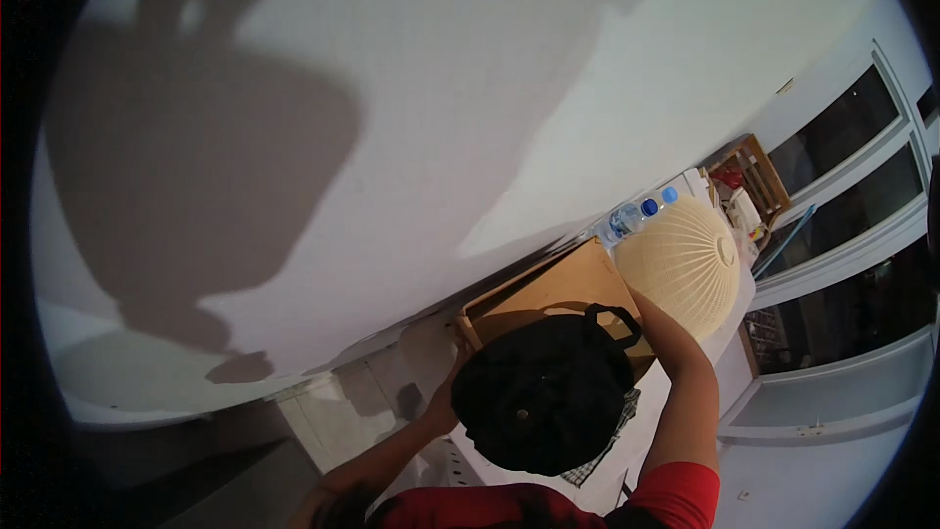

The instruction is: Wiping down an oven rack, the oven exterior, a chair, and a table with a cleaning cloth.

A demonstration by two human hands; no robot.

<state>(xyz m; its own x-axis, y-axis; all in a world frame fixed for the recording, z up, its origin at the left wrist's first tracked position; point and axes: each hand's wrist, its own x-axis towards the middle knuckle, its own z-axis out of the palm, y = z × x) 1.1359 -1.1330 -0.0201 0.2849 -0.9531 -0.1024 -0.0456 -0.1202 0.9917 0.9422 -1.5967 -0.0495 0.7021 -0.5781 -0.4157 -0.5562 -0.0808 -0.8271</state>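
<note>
A brown cardboard box (558, 286) stands tilted beside the wall, directly before me. A round black fabric item (543, 389) with a strap loop covers its near part; whether it is a cap or a small bag is unclear. My left hand (444, 398) grips the box at its left side, its fingers partly hidden by the black item. My right forearm (668, 345) reaches along the right side of the box, and the hand itself is hidden there. Under the black item a checked cloth (606, 444) shows on the white table (499, 466).
A woven dome-shaped food cover (683, 264) sits right of the box. Plastic water bottles (624, 222) stand behind it against the wall (440, 125). A slatted wooden piece (764, 180) is at the far end, near the windows (837, 117). Floor tiles (345, 411) show at the left.
</note>
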